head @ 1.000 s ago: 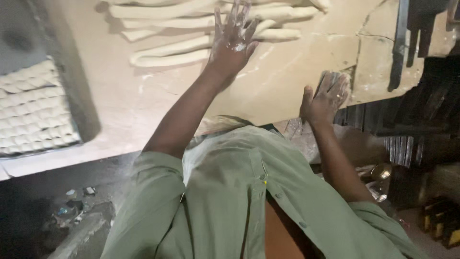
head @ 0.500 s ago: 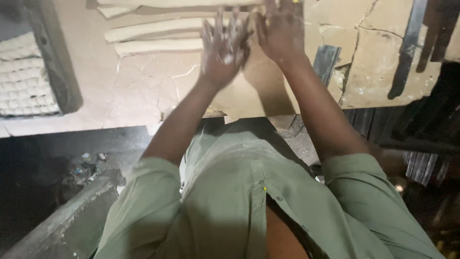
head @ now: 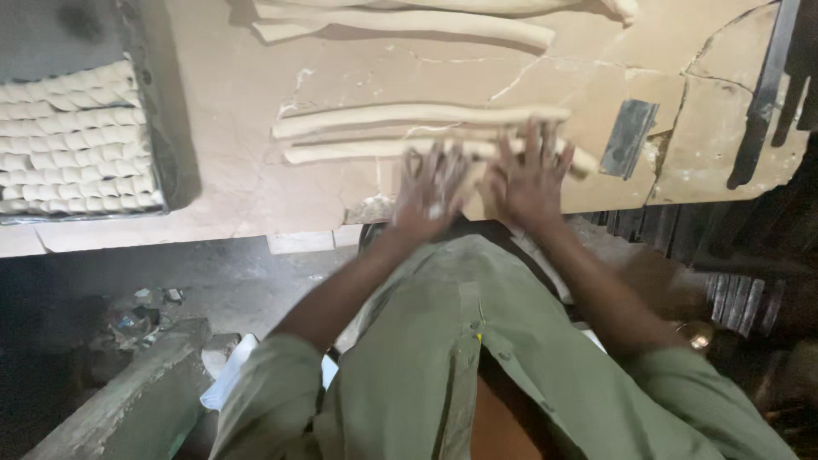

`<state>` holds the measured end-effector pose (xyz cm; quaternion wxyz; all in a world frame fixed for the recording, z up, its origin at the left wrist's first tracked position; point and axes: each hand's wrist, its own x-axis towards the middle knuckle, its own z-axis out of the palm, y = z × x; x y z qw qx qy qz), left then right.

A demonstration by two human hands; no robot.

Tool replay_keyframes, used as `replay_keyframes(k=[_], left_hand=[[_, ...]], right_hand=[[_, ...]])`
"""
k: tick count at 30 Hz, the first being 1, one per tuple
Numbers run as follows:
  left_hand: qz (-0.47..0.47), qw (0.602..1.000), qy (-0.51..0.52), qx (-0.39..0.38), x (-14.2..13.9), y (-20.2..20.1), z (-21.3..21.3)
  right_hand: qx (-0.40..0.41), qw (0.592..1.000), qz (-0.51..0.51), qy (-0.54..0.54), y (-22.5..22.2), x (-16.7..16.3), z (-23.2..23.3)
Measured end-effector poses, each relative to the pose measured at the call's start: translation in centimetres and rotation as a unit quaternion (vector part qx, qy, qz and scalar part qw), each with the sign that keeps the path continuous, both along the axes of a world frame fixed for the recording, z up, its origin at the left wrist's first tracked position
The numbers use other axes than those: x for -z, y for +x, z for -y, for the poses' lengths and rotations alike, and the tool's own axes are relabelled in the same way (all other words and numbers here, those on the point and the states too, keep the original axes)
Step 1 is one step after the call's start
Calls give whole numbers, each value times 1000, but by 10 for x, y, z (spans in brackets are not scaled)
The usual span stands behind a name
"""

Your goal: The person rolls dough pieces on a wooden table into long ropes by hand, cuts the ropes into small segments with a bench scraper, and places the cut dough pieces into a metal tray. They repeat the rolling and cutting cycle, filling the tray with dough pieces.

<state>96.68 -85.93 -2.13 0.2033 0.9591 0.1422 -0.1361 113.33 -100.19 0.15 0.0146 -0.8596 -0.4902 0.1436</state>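
Both hands are laid flat, fingers spread wide and gripping nothing, on the near rope of dough (head: 375,150) at the near edge of a cracked, floury stone worktop (head: 230,111): the left hand (head: 430,183) beside the right hand (head: 530,175). Even, light palm pressure would probably keep the pale, soft rope uniform (a second rope (head: 409,115) lies just beyond). At far left, a tray (head: 175,153) holds rows of small cut pieces.
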Motion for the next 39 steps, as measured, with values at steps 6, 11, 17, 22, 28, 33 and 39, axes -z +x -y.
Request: replay_keyframes(k=[6, 11, 17, 22, 28, 33, 39], left_hand=[[95, 991, -16, -90, 1, 69, -149], [55, 995, -13, -77, -1, 42, -175], [148, 981, -117, -42, 1, -97, -72], [122, 983, -43, -132, 5, -125, -50], [122, 962, 119, -215, 22, -33, -197], [43, 983, 106, -146, 10, -43, -236], [143, 981, 88, -102, -25, -156, -132]], right_hand=[[119, 990, -21, 72, 60, 14, -153], [50, 998, -23, 32, 2, 33, -190], [21, 993, -76, 87, -108, 12, -78], [-67, 989, -114, 62, -150, -7, -91], [53, 998, 28, -3, -54, 3, -236], [68, 995, -65, -26, -34, 22, -227], [-26, 998, -54, 33, -130, 6, -91]])
